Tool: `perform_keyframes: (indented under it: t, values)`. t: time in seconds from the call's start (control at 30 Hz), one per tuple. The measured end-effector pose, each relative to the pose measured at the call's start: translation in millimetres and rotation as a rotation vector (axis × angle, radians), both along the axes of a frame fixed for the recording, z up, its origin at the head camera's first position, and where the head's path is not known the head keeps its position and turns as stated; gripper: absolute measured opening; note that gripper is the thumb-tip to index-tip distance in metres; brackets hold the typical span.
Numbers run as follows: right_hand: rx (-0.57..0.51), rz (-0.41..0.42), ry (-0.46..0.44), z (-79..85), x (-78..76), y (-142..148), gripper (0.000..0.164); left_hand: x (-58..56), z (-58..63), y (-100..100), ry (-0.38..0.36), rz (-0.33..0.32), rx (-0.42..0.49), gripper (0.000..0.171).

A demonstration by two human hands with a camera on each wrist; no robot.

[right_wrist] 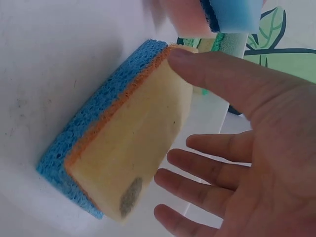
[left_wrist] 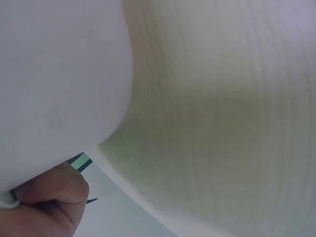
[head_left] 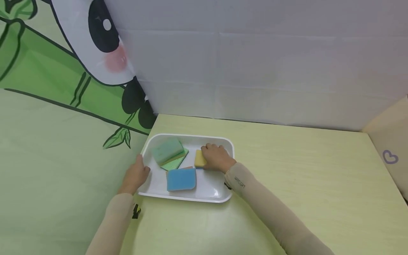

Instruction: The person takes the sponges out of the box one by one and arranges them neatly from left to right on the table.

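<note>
My left hand (head_left: 135, 176) grips the left rim of a white tray (head_left: 210, 194); the left wrist view shows thumb and curled fingers on its edge. At the tray's right side, my right hand (head_left: 219, 158) is over a yellow sponge (head_left: 199, 159). The right wrist view shows this sponge with an orange layer, lying on a blue sponge (right_wrist: 94, 111). There the thumb tip meets its upper corner, while the other fingers extend loosely beside it. A light-blue sponge (head_left: 181, 179) covers most of a pinkish one. Behind lie stacked green sponges (head_left: 168, 150).
The tray stands on a pale wooden table (head_left: 302, 170), near its left edge. A white sheet (head_left: 255, 63) hangs behind, and a green printed cloth (head_left: 47, 159) hangs on the left. A panel with a purple heart (head_left: 390, 157) borders the right side.
</note>
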State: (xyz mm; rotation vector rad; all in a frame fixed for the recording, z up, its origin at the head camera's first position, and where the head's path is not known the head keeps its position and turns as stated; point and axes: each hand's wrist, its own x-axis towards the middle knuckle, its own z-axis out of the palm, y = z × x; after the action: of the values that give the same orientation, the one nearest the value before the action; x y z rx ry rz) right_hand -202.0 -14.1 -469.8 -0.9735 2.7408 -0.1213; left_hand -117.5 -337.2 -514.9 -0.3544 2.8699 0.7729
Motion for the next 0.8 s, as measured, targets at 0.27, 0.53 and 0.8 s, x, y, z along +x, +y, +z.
perform_keyframes:
  t: [0.27,0.53,0.8]
  values:
    - [0.057,-0.026,0.003,-6.8,0.5,-1.5,0.060,-0.5,-1.4,3.1,0.007,-0.011,-0.011,0.044]
    - [0.057,-0.024,0.029,-4.7,1.1,-1.9,0.058,-3.6,-1.9,2.2,0.020,-0.021,-0.016,0.043]
    - [0.047,0.021,0.084,13.3,-3.6,4.3,0.052,-3.4,-1.7,-2.7,0.017,-0.031,-0.021,0.043]
